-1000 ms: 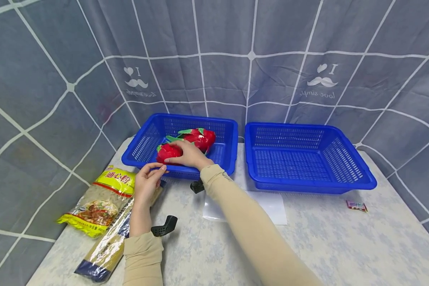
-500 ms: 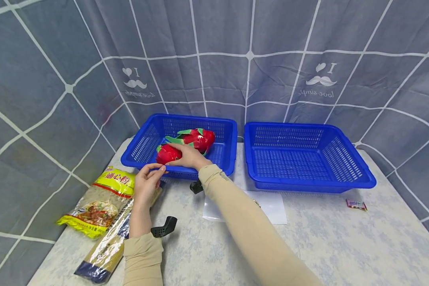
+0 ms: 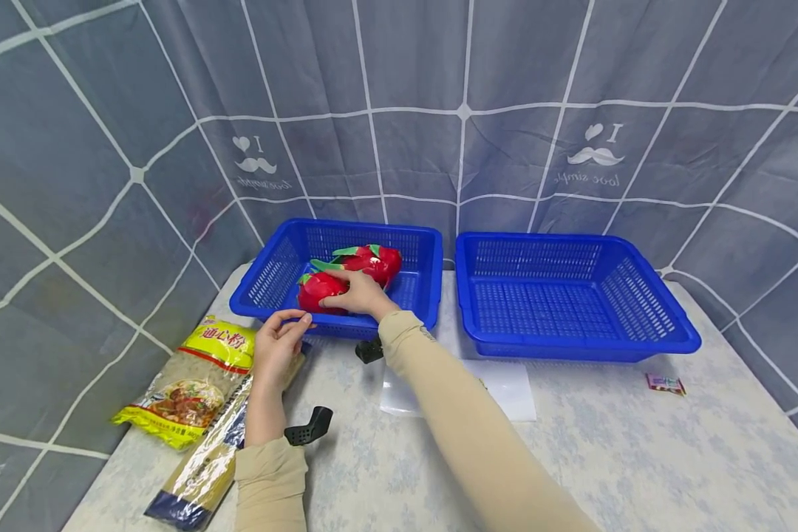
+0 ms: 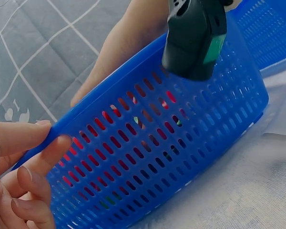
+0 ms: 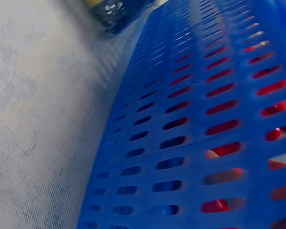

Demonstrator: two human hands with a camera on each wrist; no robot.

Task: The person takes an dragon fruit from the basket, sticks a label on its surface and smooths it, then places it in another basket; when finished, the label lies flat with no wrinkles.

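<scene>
Two red dragon fruits with green leaf tips lie in the left blue plastic basket (image 3: 408, 288). My right hand (image 3: 364, 297) reaches over the front rim and holds the nearer dragon fruit (image 3: 314, 290), thumb in front and fingers over its top. Behind it sits the other dragon fruit (image 3: 382, 264). With thumb and forefinger, my left hand (image 3: 279, 349) pinches the basket's front rim at its left part; the left wrist view shows this pinch on the basket (image 4: 219, 138) closely. Red fruit shows through the slots in the right wrist view, where the right hand is mostly hidden.
A second blue basket (image 3: 539, 310) stands to the right. Left of my left forearm lie a yellow-ended pasta bag (image 3: 193, 380) and a long noodle packet (image 3: 196, 480). A white sheet (image 3: 505, 388) lies under the right sleeve, and a small wrapped sweet (image 3: 665, 383) sits at right.
The head view has tilted slightly, so everything appears a little lower. Both hands, the basket and the dragon fruits keep nearly the same places.
</scene>
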